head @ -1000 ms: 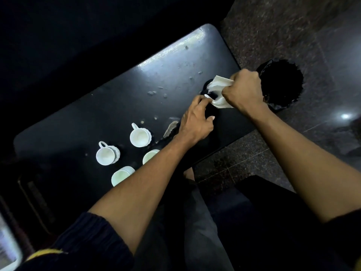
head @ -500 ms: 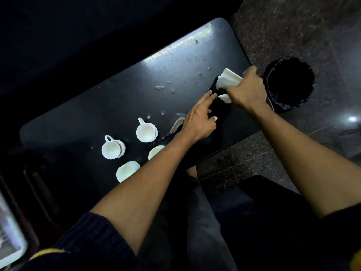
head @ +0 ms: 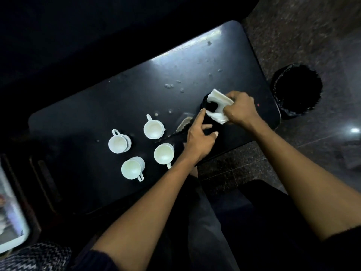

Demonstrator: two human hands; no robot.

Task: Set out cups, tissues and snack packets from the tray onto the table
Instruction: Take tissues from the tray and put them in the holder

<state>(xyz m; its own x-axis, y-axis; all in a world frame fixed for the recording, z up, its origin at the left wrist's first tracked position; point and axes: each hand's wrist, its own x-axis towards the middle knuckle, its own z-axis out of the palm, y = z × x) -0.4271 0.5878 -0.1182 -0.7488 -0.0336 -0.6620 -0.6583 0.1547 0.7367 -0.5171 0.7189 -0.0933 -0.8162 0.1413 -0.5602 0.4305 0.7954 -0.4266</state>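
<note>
Head view: right hand pinches the tissues mid-right of frame over a dark holder; left hand loose, fingers steadying it. Best seat them square w/o crumpling. Four cups already on desk.

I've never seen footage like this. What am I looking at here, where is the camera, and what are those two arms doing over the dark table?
There is no machine here: these are a person's two bare arms, filmed by a wide-angle camera worn on the head, looking down. That is why the arms seem to grow out of the bottom of the picture. Below them is a dark table with four white cups standing upright and apparently empty. The right hand grips a bunch of white tissues over a dark holder that is hard to make out. The left hand rests beside it, fingers reaching toward the tissues. On the floor by the table's far end stands a black bin.
</note>
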